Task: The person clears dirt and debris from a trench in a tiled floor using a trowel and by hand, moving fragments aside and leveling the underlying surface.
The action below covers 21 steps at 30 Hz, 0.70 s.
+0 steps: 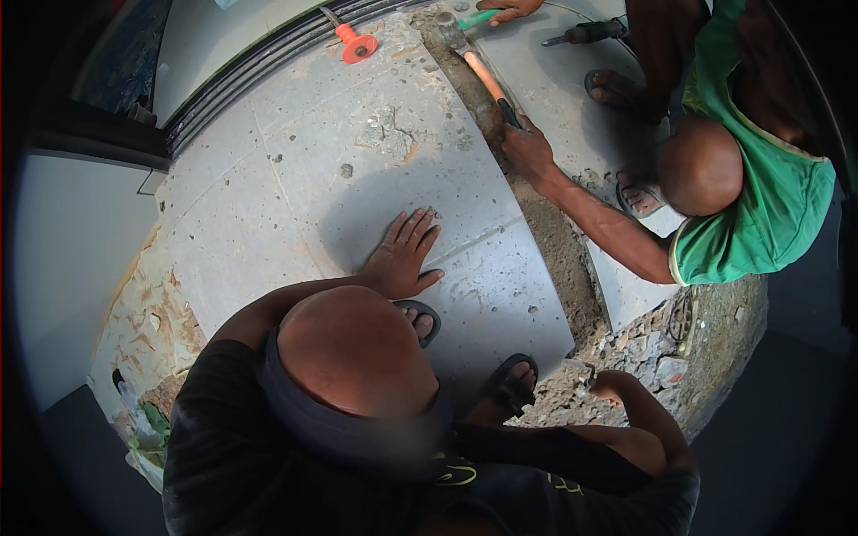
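- Grey tile floor (295,192), head view: spans the centre, scattered with chips.
- Bare trench (554,237): runs from twelve to four o'clock beside the tiles.
- Hammer (483,75), orange handle: twelve o'clock, head over the trench's far end.
- Green-shirted worker's near hand (529,154): clamped on the hammer's black grip, well back from its head, apparently for leverage.
- Green-shirted worker's far hand (511,8): closed on a green handle (481,17) beside the hammer head, seemingly to steady it.
- Black-shirted worker's flat hand (399,261): near centre, fingers spread on tile, probably bracing a crouch.
- Black-shirted worker's other hand (610,386): four o'clock, closed at a metal tool (581,364) by the rubble (666,344); kind unclear.
- Guarded chisel (357,46), orange: eleven o'clock, laid aside by the door track (241,67).
- Dark power tool (590,33): one o'clock, unheld.
- Wearer's own hands: outside the picture; state cannot be told.
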Each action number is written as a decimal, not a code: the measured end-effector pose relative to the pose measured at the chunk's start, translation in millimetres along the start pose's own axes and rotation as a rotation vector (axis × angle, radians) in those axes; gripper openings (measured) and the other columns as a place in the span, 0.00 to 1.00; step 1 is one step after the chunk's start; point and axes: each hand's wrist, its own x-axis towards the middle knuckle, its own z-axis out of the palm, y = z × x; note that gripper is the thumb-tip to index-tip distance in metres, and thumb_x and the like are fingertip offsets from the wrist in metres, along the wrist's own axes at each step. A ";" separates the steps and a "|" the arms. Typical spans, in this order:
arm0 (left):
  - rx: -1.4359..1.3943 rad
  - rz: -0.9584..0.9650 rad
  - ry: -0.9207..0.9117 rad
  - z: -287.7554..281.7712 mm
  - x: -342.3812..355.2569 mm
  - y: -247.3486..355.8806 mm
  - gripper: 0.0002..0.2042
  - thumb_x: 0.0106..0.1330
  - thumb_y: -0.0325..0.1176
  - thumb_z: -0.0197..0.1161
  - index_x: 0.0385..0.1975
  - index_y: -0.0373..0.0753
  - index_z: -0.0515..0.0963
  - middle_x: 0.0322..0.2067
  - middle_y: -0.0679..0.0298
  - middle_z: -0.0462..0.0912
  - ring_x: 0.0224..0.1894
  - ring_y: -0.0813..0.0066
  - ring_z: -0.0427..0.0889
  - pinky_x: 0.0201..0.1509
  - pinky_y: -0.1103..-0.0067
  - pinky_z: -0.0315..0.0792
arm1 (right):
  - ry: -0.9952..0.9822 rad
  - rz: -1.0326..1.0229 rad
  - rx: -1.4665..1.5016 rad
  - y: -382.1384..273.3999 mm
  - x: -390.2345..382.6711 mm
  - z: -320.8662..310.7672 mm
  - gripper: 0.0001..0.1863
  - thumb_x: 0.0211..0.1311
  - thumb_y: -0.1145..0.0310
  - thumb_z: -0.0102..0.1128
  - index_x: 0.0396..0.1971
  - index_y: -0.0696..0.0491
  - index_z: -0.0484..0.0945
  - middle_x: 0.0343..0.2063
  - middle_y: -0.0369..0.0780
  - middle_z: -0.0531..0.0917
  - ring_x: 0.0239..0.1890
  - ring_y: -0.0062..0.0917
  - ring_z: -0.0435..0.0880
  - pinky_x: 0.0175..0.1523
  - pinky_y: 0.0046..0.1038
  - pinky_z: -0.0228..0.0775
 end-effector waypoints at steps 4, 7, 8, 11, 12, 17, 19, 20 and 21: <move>-0.006 -0.011 -0.014 -4.7 1.6 3.0 0.39 0.72 0.58 0.51 0.69 0.27 0.59 0.72 0.38 0.52 0.77 0.45 0.47 0.79 0.53 0.38 | 0.006 -0.003 0.015 -2.6 -8.8 -2.1 0.16 0.69 0.60 0.51 0.39 0.59 0.79 0.25 0.45 0.80 0.23 0.31 0.81 0.29 0.37 0.77; -0.002 -0.012 -0.003 -7.2 2.2 4.7 0.39 0.71 0.58 0.52 0.68 0.27 0.60 0.72 0.39 0.53 0.76 0.45 0.48 0.79 0.53 0.39 | -0.004 -0.022 0.000 -2.8 -8.8 -2.8 0.19 0.69 0.56 0.56 0.46 0.58 0.79 0.28 0.46 0.82 0.27 0.33 0.83 0.32 0.39 0.81; -0.003 -0.008 -0.005 -7.3 3.0 4.6 0.39 0.71 0.58 0.52 0.68 0.27 0.60 0.72 0.39 0.53 0.76 0.45 0.48 0.79 0.53 0.39 | 0.001 -0.018 -0.020 -3.9 -10.3 -3.0 0.17 0.69 0.59 0.53 0.45 0.58 0.79 0.27 0.46 0.82 0.26 0.33 0.83 0.31 0.38 0.80; -0.006 -0.012 0.003 -6.6 2.1 4.0 0.39 0.71 0.58 0.52 0.68 0.27 0.61 0.72 0.39 0.53 0.76 0.45 0.49 0.78 0.53 0.40 | 0.005 -0.021 -0.039 -5.9 -13.2 -4.4 0.16 0.68 0.62 0.49 0.45 0.57 0.79 0.26 0.45 0.82 0.24 0.33 0.83 0.30 0.38 0.79; -0.004 -0.013 0.003 -6.0 2.5 3.9 0.39 0.71 0.58 0.52 0.68 0.27 0.61 0.72 0.39 0.54 0.76 0.45 0.49 0.79 0.53 0.40 | 0.007 -0.025 -0.036 -5.7 -13.4 -4.2 0.16 0.69 0.62 0.49 0.45 0.57 0.79 0.26 0.45 0.82 0.24 0.33 0.83 0.30 0.38 0.79; 0.010 -0.003 0.005 -3.7 3.8 3.1 0.40 0.70 0.58 0.53 0.68 0.26 0.60 0.72 0.40 0.52 0.76 0.44 0.48 0.78 0.52 0.40 | 0.013 -0.008 -0.027 -3.3 -10.8 -3.4 0.16 0.69 0.62 0.48 0.42 0.58 0.79 0.24 0.45 0.81 0.23 0.32 0.82 0.30 0.37 0.79; 0.013 -0.005 0.008 -4.0 1.2 2.4 0.40 0.70 0.58 0.53 0.68 0.27 0.60 0.72 0.39 0.52 0.76 0.44 0.48 0.79 0.52 0.39 | 0.000 -0.006 -0.029 -5.5 -10.5 -3.5 0.16 0.70 0.61 0.48 0.41 0.58 0.79 0.24 0.45 0.81 0.23 0.32 0.82 0.29 0.37 0.78; 0.013 -0.013 0.004 -4.0 0.3 1.9 0.40 0.70 0.58 0.53 0.68 0.27 0.60 0.72 0.39 0.52 0.76 0.44 0.48 0.79 0.52 0.39 | 0.005 -0.023 -0.029 -6.3 -11.3 -3.7 0.16 0.70 0.61 0.49 0.41 0.58 0.79 0.24 0.45 0.81 0.22 0.32 0.82 0.29 0.37 0.79; 0.009 -0.008 -0.007 -3.6 1.3 1.7 0.40 0.71 0.58 0.52 0.69 0.27 0.60 0.72 0.39 0.52 0.76 0.44 0.48 0.79 0.52 0.39 | 0.010 -0.038 -0.025 -6.0 -12.1 -3.7 0.16 0.70 0.60 0.50 0.40 0.58 0.80 0.23 0.45 0.81 0.22 0.32 0.82 0.29 0.36 0.79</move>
